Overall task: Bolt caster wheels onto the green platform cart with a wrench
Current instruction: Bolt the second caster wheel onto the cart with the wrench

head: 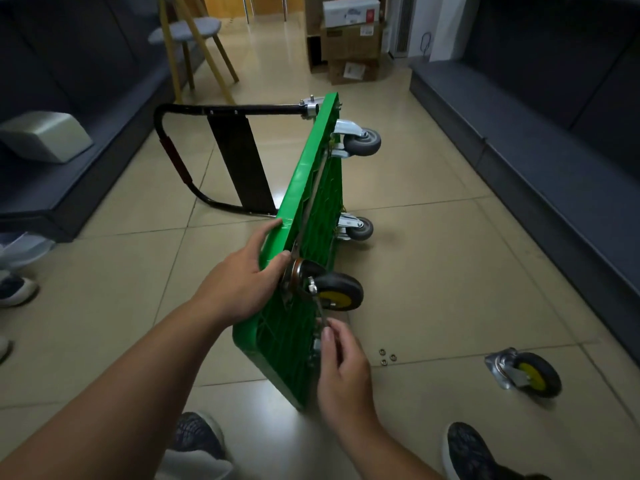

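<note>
Head view: green cart stands on edge on floor; left hand grips its rim, right hand pinches wrench at third caster. Two grey casters mounted; fourth caster, nuts lie loose.

The wrench in the right hand is a thin blur, its head lost against the yellow-hubbed caster; the three rings at four o'clock are too small to tell nuts from washers, and the shoe at nine o'clock is cut off.
</note>
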